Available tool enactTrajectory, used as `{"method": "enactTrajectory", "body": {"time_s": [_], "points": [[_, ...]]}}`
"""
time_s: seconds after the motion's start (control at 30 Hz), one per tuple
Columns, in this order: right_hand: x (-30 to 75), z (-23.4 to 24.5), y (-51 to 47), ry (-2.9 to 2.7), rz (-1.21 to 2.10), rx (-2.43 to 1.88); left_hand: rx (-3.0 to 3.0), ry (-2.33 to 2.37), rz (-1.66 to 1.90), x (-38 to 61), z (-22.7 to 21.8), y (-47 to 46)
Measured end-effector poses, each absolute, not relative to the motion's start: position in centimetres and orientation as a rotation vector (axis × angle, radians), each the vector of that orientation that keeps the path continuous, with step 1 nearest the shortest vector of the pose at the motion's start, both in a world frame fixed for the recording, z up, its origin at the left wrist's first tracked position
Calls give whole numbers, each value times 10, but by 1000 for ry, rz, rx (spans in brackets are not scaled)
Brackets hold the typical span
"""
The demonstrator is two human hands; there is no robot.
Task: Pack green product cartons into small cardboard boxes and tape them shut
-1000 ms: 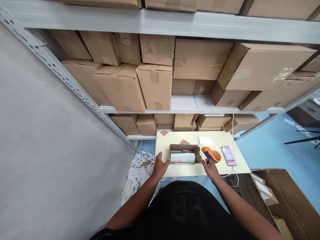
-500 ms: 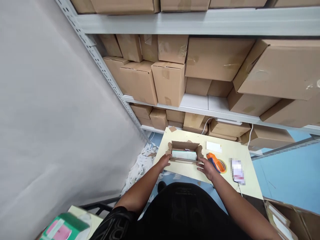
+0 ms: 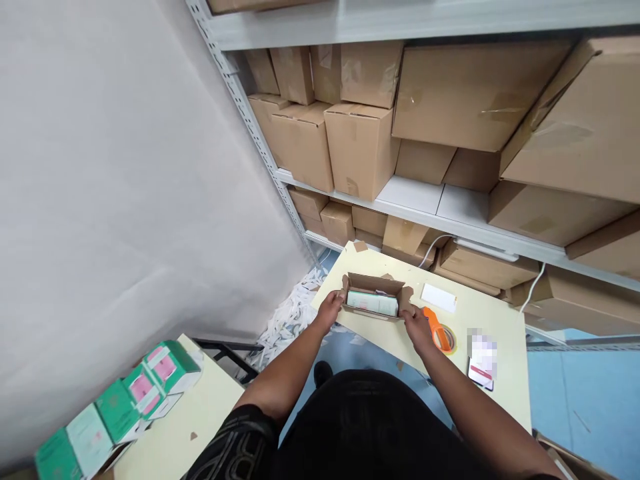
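A small open cardboard box (image 3: 374, 285) lies on a pale yellow table (image 3: 480, 313), with a white and green packet (image 3: 373, 303) inside it. My left hand (image 3: 331, 310) grips the box's left end, fingers curled on its flap. My right hand (image 3: 416, 325) holds the box's right end, fingers closed on the edge. An orange tape dispenser (image 3: 440, 331) lies just right of my right hand.
A white card (image 3: 439, 297) and a phone-like item (image 3: 482, 363) lie on the table. Metal shelving (image 3: 425, 207) packed with cardboard boxes stands behind. A second table (image 3: 195, 427) at lower left carries green and pink cartons (image 3: 135, 393). Paper strips (image 3: 287, 320) litter the floor.
Both hands have closed in on the two ends of the box. The view has swung left, which brings the second table with the green cartons into sight.
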State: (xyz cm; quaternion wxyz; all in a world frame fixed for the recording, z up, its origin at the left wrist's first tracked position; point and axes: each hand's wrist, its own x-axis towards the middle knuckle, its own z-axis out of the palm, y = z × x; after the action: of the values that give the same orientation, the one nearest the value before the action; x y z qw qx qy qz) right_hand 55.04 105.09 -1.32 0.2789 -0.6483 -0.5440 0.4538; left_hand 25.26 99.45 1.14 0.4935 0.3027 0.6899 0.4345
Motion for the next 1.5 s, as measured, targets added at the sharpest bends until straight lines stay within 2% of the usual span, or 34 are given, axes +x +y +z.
{"method": "enactTrajectory", "body": {"time_s": [0.2, 0.43, 0.57, 0.73, 1.0, 1.13, 1.27, 1.5], "points": [[548, 0, 1046, -1578, 1137, -1518, 945, 1634, 1133, 251, 9, 993], [535, 9, 1036, -1475, 1146, -1653, 1027, 1582, 1111, 245, 9, 1002], [526, 4, 1032, -1346, 1302, -1756, 895, 1614, 984, 243, 13, 1010], [527, 1, 1046, -923, 1602, -1757, 629, 1504, 900, 250, 16, 1014], [544, -27, 1046, -912, 1571, -1679, 617, 1514, 938, 265, 13, 998], [543, -32, 1055, -975, 1613, -1684, 559, 1523, 1008, 277, 19, 976], [536, -17, 1065, -1089, 1626, -1595, 493, 1554, 1101, 277, 31, 930], [481, 19, 1022, -1251, 1791, -1352, 311, 1426, 1665, 251, 43, 810]]}}
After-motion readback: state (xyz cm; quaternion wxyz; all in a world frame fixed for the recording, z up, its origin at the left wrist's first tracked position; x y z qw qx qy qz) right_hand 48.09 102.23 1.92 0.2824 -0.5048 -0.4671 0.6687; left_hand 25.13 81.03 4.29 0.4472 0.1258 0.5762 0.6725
